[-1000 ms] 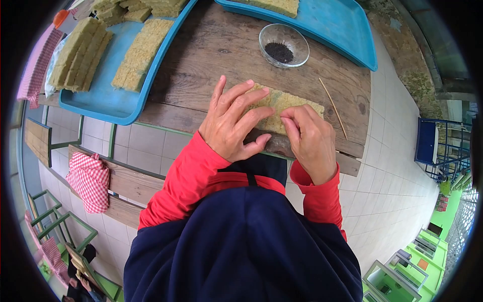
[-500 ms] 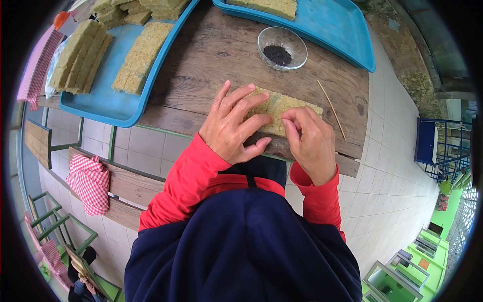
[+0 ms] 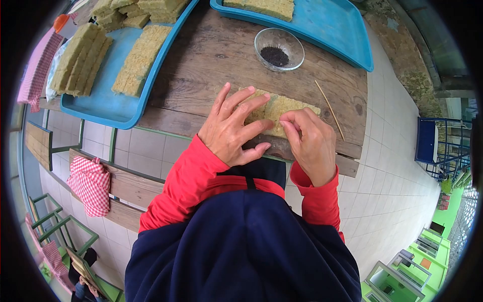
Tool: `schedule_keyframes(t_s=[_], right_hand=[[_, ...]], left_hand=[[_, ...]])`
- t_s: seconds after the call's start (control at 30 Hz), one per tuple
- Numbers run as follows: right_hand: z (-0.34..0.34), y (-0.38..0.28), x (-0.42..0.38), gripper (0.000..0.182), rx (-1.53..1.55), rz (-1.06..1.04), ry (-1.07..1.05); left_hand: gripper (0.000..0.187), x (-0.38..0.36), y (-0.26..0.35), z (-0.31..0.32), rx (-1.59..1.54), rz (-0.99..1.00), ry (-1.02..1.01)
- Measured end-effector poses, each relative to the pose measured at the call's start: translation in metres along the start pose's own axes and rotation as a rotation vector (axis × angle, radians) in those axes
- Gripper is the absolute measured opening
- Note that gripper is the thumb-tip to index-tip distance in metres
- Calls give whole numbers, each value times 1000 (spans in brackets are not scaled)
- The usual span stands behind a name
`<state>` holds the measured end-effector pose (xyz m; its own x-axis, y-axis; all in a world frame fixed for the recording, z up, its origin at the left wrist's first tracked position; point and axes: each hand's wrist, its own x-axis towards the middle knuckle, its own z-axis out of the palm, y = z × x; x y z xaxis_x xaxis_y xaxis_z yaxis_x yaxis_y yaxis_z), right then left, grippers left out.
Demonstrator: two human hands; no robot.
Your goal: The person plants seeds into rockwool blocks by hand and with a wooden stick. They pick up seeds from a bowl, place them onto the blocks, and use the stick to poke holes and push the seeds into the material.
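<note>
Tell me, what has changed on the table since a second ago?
Almost nothing: the view shifted slightly, so the bowl and stick appear a little further left, without visibly moving on the table. Nothing was visibly picked up or let go. The left hand stays spread over the block, and the right hand stays pinched at it; whether it holds anything is too small to tell.

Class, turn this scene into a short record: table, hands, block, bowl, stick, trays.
table: wooden
block: yellowish, by table's near edge
left hand: spread over block's left part
right hand: finger and thumb pinched at block; contents unclear
bowl: clear glass, dark grains inside
stick: thin, right of block
left tray: blue, several other blocks
right tray: blue, another block showing
</note>
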<state>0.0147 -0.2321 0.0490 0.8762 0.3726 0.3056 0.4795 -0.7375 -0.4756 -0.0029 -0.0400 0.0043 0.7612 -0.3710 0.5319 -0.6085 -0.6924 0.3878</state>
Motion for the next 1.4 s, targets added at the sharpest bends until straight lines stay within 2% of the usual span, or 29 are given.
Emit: schedule_keyframes(t_s=[0.37, 0.57, 0.97, 1.4], right_hand=[[6, -1, 4, 6, -27, 5, -57], [5, 3, 1, 7, 40, 27, 16], [7, -1, 4, 7, -40, 9, -59], [1, -2, 2, 6, 6, 9, 5]], left_hand=[[33, 1, 0, -1, -16, -27, 11], [34, 0, 0, 0, -24, -22, 16], [35, 0, 0, -1, -23, -20, 8], [33, 1, 0, 0, 11, -23, 12]])
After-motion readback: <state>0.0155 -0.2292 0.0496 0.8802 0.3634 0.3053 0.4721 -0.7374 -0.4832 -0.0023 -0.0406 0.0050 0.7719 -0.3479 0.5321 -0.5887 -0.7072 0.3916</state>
